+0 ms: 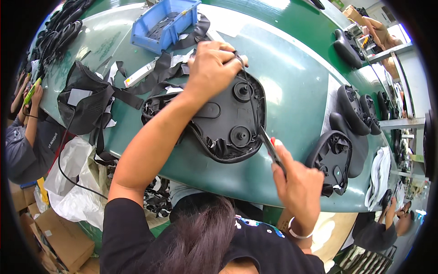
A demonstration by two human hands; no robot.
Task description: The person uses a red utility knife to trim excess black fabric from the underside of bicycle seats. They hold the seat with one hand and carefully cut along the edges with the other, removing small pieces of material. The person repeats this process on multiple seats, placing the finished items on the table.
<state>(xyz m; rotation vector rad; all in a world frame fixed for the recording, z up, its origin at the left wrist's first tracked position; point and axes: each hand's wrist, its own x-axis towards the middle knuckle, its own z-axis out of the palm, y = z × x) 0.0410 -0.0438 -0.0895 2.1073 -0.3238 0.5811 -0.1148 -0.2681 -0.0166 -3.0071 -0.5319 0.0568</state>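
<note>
A black saddle [214, 118] lies upside down on the green table in front of me, its cover edge folded in around a plastic base with two round posts. My left hand [212, 68] is closed at its far edge, fingers pinching a thin black cord [247, 73] that runs down over the base. My right hand [296, 182] is wrapped round a slim pointed cutting tool [272, 150] with a grey blade and a small red part. Its tip touches or nearly touches the saddle's right rim; whether it is a knife or scissors, I cannot tell.
A blue bin [164, 26] holding black pieces stands at the back. Black strips [159, 73] and a black fabric cover [84, 98] lie to the left. More saddles [332, 160] rest on the right. A co-worker's hands [33, 96] hold a green tool at far left.
</note>
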